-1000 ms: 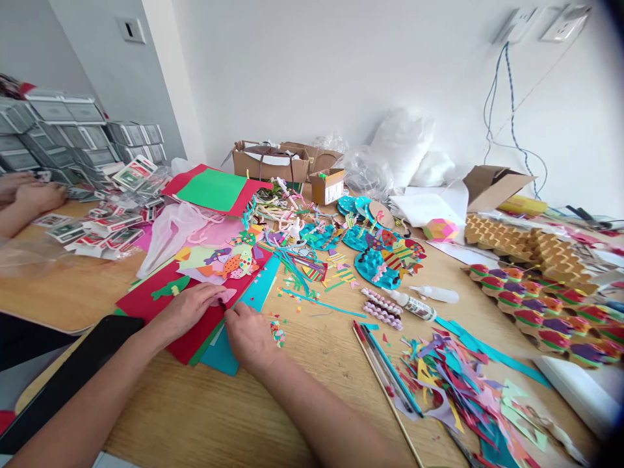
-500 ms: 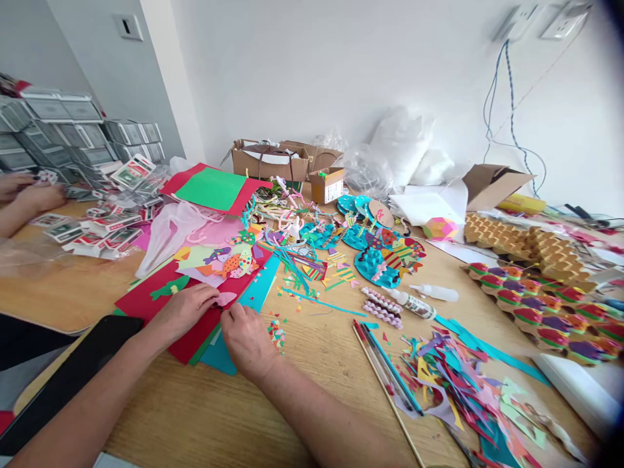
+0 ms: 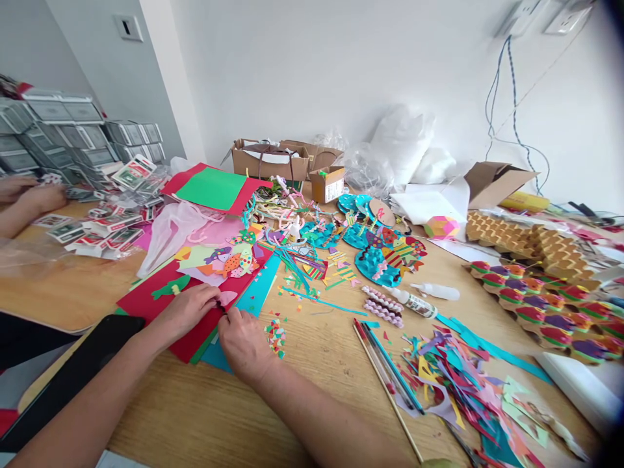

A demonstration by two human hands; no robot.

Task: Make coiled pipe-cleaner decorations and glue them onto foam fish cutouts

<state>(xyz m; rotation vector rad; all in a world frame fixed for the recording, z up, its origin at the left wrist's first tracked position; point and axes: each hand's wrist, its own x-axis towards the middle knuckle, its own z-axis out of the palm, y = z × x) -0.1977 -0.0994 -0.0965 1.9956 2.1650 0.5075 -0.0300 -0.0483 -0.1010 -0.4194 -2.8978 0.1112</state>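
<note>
Over a stack of red, green and blue paper, my left hand (image 3: pixel 195 307) pinches a small pink paper cutout (image 3: pixel 228 298). Close beside it, the fingers of my right hand (image 3: pixel 246 344) are pressed together at the cutout's near edge. A small dark bit shows between the two hands, too little to name. Just left of my left hand lies a green paper fish (image 3: pixel 170 287) on the red sheet (image 3: pixel 151 302). Spotted paper fish cutouts (image 3: pixel 236 263) lie behind my hands. A little pile of coloured paper bits (image 3: pixel 276 338) is right of my right hand.
A black phone-like slab (image 3: pixel 73 383) lies under my left forearm. To the right are glue bottles (image 3: pixel 416 304), thin sticks (image 3: pixel 385 370), paper scraps (image 3: pixel 453 383) and painted egg cartons (image 3: pixel 546 312). At far left, another person's hands (image 3: pixel 43 198) hold cards near boxed packs.
My right hand has shifted slightly left and turned a little at the pink cutout. My left hand stays nearly in place, and the view has moved slightly.
</note>
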